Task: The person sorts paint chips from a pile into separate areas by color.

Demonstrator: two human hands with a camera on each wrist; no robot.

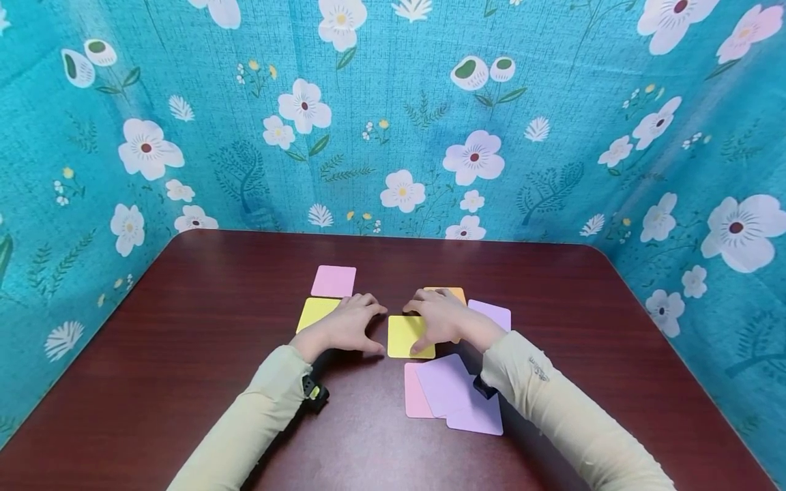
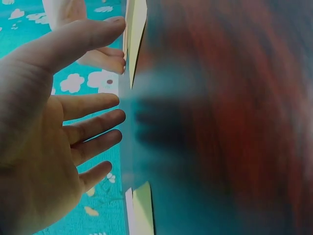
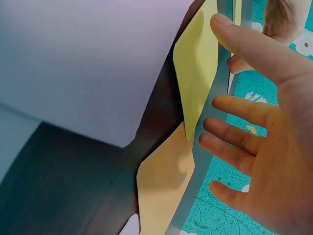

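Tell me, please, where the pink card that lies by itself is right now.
In the head view the pink card lies flat on the table, left of centre, just behind the yellow card that is partly under the left hand.

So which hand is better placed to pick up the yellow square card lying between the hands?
Probably the right hand: its fingers already rest on the yellow square card, while the left hand sits beside it.

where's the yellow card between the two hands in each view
Head: yellow card at table centre, under the right hand.
Left wrist: top edge, by the thumb tip.
Right wrist: upper middle, beside the thumb.
Shared landmark: the dark red table.
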